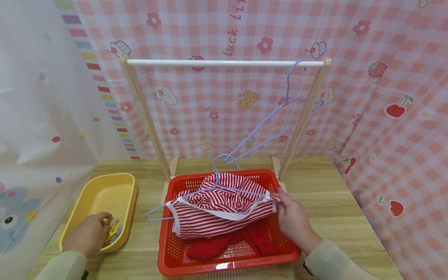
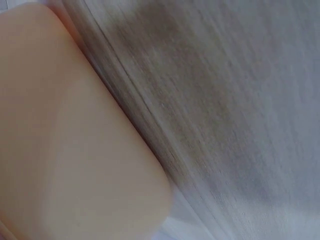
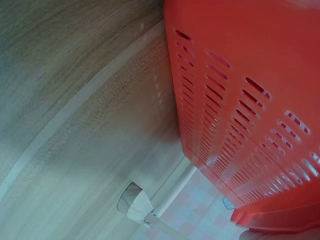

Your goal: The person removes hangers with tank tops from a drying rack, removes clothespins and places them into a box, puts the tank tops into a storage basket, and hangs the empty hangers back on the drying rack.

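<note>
A red-and-white striped sleeveless top (image 1: 210, 223) hangs on a blue hanger (image 1: 199, 191), lying over the red basket (image 1: 229, 268). My right hand (image 1: 295, 219) pinches the top's right shoulder strap by the hanger's end, at the basket's right rim. The hanger's left end pokes out past the other strap. My left hand (image 1: 87, 235) reaches into the yellow tray (image 1: 130, 194), fingertips at several small yellow and grey clothes clips (image 1: 113, 231). Its fingers are partly hidden, and I cannot tell if they grip a clip. The tray's outer wall (image 2: 85, 145) fills much of the left wrist view.
A solid red cloth (image 1: 217, 245) lies in the basket below the top. Behind stands a wooden rack with a white rail (image 1: 210, 62); another blue hanger (image 1: 260, 126) hangs near its right end. The right wrist view shows the basket's slotted side (image 3: 235, 100) and a rack foot (image 3: 135, 202).
</note>
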Tool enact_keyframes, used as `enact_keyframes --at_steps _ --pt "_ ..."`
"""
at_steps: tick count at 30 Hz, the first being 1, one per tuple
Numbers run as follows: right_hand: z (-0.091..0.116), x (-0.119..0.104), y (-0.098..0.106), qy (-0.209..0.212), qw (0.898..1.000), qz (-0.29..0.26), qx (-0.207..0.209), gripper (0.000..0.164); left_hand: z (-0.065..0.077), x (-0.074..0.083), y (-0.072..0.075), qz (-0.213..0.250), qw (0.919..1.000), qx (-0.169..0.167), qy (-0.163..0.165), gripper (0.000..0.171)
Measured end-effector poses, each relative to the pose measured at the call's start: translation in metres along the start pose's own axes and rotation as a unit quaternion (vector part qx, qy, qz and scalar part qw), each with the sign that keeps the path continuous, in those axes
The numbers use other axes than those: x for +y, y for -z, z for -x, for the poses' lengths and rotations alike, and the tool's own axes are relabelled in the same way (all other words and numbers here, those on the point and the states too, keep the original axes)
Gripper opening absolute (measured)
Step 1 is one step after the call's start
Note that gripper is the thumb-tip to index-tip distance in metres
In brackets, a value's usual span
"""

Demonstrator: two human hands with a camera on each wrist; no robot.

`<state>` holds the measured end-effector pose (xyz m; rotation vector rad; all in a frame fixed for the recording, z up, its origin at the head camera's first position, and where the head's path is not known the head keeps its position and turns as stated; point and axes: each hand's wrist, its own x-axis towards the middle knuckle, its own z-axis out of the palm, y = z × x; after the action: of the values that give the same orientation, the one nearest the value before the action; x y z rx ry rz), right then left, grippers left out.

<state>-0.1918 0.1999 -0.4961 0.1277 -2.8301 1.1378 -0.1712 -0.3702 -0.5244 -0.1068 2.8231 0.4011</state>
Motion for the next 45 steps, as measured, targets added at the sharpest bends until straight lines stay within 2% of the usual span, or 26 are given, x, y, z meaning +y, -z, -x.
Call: enact_keyframes --at_steps 8,15,27,36,43,45 --pt "-0.001 -0.001 0.000 -0.012 1.000 0.003 -0.011 0.032 -0.001 -0.003 -0.001 -0.013 0.9997 0.017 -0.013 0.042" --pt "-0.001 0.000 -0.001 -0.011 1.000 0.005 -0.010 0.032 0.000 -0.003 0.002 -0.024 0.9995 0.017 -0.013 0.044" --pt "0.000 0.001 -0.001 -0.013 1.000 0.000 -0.012 0.032 0.003 0.009 0.011 -0.042 0.9966 0.066 -0.025 0.047" --pt "0.000 0.002 -0.001 -0.007 1.000 0.000 -0.006 0.031 0.005 0.030 0.011 -0.048 0.9891 0.124 -0.063 0.043" --pt "0.000 0.001 0.000 -0.007 1.000 -0.003 -0.009 0.031 0.010 0.058 0.015 -0.030 0.9864 0.145 -0.070 0.043" --pt "0.000 0.001 0.000 -0.008 1.000 -0.002 -0.009 0.031 0.012 0.067 0.015 -0.021 0.9838 0.160 -0.078 0.042"
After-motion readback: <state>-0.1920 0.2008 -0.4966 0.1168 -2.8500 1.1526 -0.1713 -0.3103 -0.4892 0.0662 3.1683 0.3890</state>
